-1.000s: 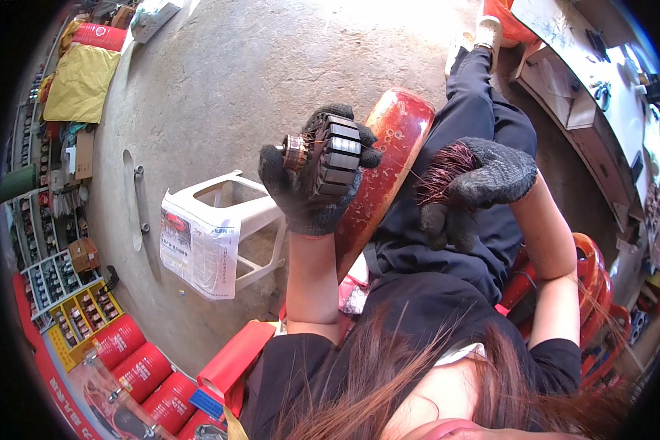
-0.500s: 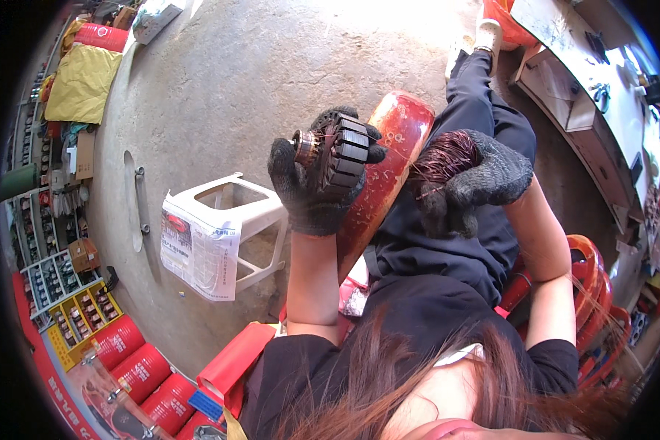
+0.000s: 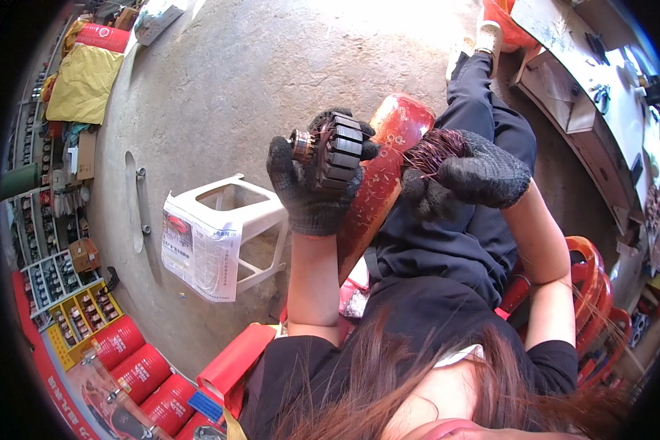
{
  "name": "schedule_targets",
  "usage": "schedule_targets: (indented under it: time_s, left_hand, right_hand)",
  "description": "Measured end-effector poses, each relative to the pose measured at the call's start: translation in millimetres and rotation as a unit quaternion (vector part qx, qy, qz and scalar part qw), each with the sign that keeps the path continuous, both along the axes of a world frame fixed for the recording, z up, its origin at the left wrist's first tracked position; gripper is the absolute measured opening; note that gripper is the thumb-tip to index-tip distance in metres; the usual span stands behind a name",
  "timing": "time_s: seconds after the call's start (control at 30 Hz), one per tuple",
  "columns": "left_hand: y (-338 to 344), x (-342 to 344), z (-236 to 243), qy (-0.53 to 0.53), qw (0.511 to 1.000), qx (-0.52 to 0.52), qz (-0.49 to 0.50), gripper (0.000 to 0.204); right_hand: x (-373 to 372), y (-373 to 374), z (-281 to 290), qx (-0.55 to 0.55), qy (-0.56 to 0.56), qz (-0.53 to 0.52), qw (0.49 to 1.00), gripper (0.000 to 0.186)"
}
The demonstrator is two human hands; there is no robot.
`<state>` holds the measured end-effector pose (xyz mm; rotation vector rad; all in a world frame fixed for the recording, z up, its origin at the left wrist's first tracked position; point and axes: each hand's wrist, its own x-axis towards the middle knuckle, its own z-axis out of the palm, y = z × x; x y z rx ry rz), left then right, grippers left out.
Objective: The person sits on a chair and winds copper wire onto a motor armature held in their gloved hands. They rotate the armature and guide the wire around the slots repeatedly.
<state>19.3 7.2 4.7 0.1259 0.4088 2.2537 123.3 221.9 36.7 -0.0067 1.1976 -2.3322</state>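
Note:
My left hand (image 3: pixel 312 194), in a dark knitted glove, grips a motor armature (image 3: pixel 336 152) with black laminated bars and a copper commutator (image 3: pixel 301 144) toward its left end. My right hand (image 3: pixel 477 172), gloved alike, is closed round a tangled bundle of dark copper wire (image 3: pixel 436 150), just right of the armature; whether a strand joins the two is too fine to tell. Behind both hands lies a long, worn red padded bar or cylinder (image 3: pixel 396 121), angled beside my legs in dark trousers (image 3: pixel 484 103).
A white plastic stool (image 3: pixel 268 213) with a newspaper (image 3: pixel 202 249) stands at left. Parts racks (image 3: pixel 40 290), red drums (image 3: pixel 139 370) and a yellow sack (image 3: pixel 81 84) line the left side. A white desk (image 3: pixel 609 103) curves along the right; red tubular metal (image 3: pixel 594 279) sits by my right elbow.
My right hand with the wire bundle has moved up and left, closer to the armature. My left hand has shifted slightly rightward since the earliest frame, still holding the armature.

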Motion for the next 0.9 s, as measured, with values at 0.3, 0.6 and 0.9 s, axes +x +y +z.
schedule_targets:
  time_s: [0.3, 0.6, 0.9]
  left_hand:
    - [-3, 0, -6, -0.015, 1.000, 0.018, 0.016, 0.086]
    - [-6, -4, -5, -0.057, 0.995, 0.085, 0.010, 0.087]
    - [-2, -2, -6, -0.064, 0.989, 0.136, -0.017, 0.088]
  right_hand:
    - [-4, -3, -13, -0.110, -0.065, 0.008, 0.992, 0.056]
    - [-3, -4, -21, -0.181, -0.125, -0.066, 0.973, 0.042]
    - [-4, -9, -8, -0.014, -0.021, -0.145, 0.989, 0.035]
